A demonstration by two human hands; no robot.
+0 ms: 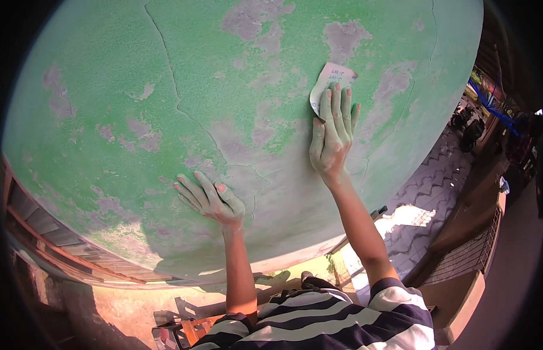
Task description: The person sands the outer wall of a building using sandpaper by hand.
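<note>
A wall [190, 146] with green paint, worn through to greyish patches and crossed by thin cracks, fills most of the head view. My right hand [334, 140] presses a piece of sandpaper [337, 74] against it, fingers laid over the sheet. The sandpaper's pale back carries blue print, and one edge curls away at the left. Lower and to the left, my left hand [212, 201] rests on the wall with fingers spread, holding nothing. Pale dust coats both hands.
Patterned paving [438, 169] runs along the right, with a brown ledge and metal grille [464, 245] below it. A blue strap-like object [493, 108] hangs at far right. An orange wooden piece [195, 329] lies at lower left.
</note>
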